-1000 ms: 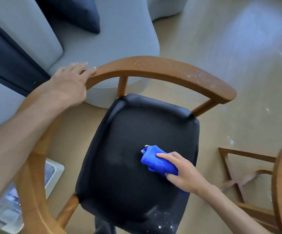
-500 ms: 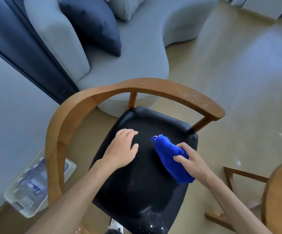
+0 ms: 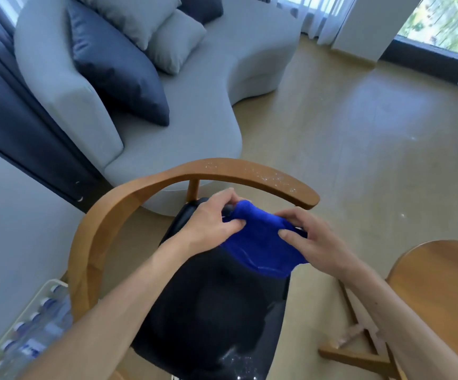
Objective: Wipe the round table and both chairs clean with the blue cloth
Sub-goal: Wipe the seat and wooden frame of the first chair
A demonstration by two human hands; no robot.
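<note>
A wooden chair with a curved back rail and a black seat stands below me. White specks lie on the right end of the rail and on the seat's front edge. Above the seat I hold the blue cloth in both hands. My left hand pinches its left side and my right hand grips its right side. The round wooden table shows its edge at the lower right.
A grey curved sofa with dark and light cushions stands behind the chair. A pack of water bottles lies by the wall at the lower left. The table's wooden base crosses the floor at the right.
My left hand left the chair rail, passed over the seat and took hold of the cloth. The cloth has been lifted off the seat and is now held between both hands.
</note>
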